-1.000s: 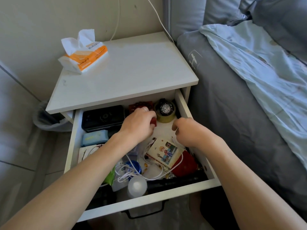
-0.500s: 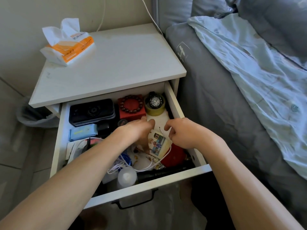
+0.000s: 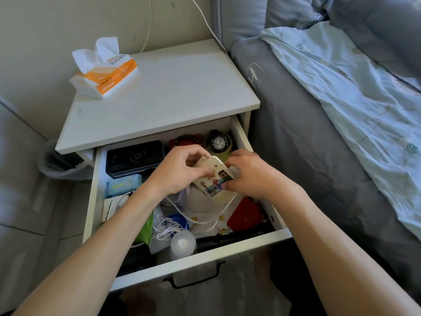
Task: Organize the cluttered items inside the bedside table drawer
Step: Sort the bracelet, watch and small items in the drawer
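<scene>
The drawer (image 3: 248, 241) of the bedside table is pulled out beside the bed (image 3: 330, 156), and a cream case printed with small pictures (image 3: 215, 176) is held tilted above its cluttered contents. The case is gripped from both sides, the left hand (image 3: 180, 172) curled round its upper end and the right hand (image 3: 248, 173) pinching its lower edge. On the worktop (image 3: 173, 92) an orange-and-white tissue pack (image 3: 107, 71) is seen, its printing too small to be read.
</scene>
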Available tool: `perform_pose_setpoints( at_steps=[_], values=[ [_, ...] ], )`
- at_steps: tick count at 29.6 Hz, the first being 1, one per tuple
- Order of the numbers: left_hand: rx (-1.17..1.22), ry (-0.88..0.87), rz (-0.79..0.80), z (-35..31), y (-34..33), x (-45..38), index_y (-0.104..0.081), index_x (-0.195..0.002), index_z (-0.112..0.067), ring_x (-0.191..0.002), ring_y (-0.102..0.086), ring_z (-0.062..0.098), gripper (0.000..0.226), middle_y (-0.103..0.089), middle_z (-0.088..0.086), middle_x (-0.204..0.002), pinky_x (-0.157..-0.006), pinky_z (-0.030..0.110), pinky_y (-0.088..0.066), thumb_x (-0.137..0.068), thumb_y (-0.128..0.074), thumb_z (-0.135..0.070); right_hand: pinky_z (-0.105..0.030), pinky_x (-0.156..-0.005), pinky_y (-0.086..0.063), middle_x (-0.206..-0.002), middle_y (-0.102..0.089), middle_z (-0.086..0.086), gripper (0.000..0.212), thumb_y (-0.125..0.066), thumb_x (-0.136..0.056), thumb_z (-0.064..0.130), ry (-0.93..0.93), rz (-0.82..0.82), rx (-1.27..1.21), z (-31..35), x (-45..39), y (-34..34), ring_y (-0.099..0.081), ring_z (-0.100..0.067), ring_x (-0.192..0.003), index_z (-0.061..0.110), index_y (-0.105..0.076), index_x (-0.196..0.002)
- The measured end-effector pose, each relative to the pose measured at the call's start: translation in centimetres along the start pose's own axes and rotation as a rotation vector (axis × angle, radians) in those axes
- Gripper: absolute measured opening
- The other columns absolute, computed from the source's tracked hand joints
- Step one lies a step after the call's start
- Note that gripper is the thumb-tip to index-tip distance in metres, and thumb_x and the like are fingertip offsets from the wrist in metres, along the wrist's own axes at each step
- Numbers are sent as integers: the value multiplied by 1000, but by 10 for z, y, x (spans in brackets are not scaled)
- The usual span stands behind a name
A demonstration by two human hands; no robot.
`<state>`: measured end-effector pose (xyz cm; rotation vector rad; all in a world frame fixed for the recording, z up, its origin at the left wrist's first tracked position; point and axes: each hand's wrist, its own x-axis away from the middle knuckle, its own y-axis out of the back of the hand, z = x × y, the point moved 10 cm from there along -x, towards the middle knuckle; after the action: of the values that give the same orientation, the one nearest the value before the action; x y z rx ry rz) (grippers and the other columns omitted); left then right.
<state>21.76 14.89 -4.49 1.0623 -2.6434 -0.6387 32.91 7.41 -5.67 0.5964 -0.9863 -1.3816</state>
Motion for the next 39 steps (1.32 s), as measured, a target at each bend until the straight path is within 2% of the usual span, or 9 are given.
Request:
perform_pose_setpoints(
  at_steps=[5, 8, 12, 19, 25, 29, 33, 37, 39],
  values=[
    [63, -42, -119, -4, 14, 19, -75, -94, -23, -87, -71, 9, 14, -75, -8, -92, -75, 27, -59, -84, -78, -14, -38, -86, -54, -107, -67, -1, 26, -68, -89, 32, -5, 41, -49, 7, -2, -4, -62, -18, -98, 16, -70, -109],
    [105, 26, -279, 13, 32, 32, -71, -97, -31, -95, -66, 0, 12, -72, -16, -98, -79, 19, -54, -89, -74, -23, -23, -71, -53, -100, -66, 9, 16, -70, -89, 30, -51, 84, -183, 0, 2, -8, -63, -7, -88, 22, -67, -103],
    [269, 147, -260, 33, 27, 43, -61, -114, -36, -96, -67, -4, 26, -73, -17, -103, -72, 13, -54, -90, -71, -36, -29, -80, -57, -105, -71, 8, 11, -66, -92, 28, -68, 75, -354, 0, 8, -9, -67, -9, -92, 23, -67, -102],
    [470, 172, -237, 37, 9, 45, -73, -105, -34, -99, -74, 21, 16, -77, 2, -104, -80, 39, -59, -96, -63, -26, -36, -86, -59, -104, -74, 9, 19, -65, -94, 23, -139, -103, -861, 4, 13, -11, -71, -7, -95, 26, -64, -113],
    [404, 109, -340, 31, 25, 52, -73, -97, -32, -96, -73, 19, 23, -76, -1, -100, -73, 38, -61, -103, -53, -23, -27, -75, -59, -104, -70, 11, 21, -70, -90, 23, -151, -302, -822, 9, 13, -6, -69, -6, -93, 33, -54, -101],
    [255, 10, -465, 18, 40, 59, -64, -96, -27, -71, -63, 15, 20, -70, 1, -85, -58, 24, -49, -104, -47, -22, -26, -70, -59, -102, -70, 10, 21, -69, -91, 21, -227, -401, -820, -2, 14, 0, -70, -5, -89, 31, -53, -100],
    [280, 114, -459, 30, 40, 60, -62, -98, -23, -72, -58, 24, 20, -67, 16, -90, -61, 38, -45, -106, -44, -25, -37, -76, -62, -100, -71, 7, 14, -66, -93, 25, -306, -285, -806, -8, 12, -9, -71, -9, -86, 30, -54, -98],
    [316, 149, -346, 27, 27, 56, -63, -102, -28, -83, -71, 6, 22, -73, -9, -93, -61, 25, -57, -107, -42, -28, -37, -64, -62, -99, -71, 4, 13, -65, -94, 26, -301, -154, -867, 5, 11, -24, -73, -13, -82, 28, -55, -100],
    [344, 144, -288, 25, 19, 55, -64, -106, -30, -86, -73, 9, 20, -74, -11, -96, -58, 28, -59, -106, -44, -32, -33, -59, -61, -99, -72, 3, 15, -65, -93, 27, -278, -110, -883, 13, 10, -30, -73, -10, -77, 28, -56, -105]
  ],
)
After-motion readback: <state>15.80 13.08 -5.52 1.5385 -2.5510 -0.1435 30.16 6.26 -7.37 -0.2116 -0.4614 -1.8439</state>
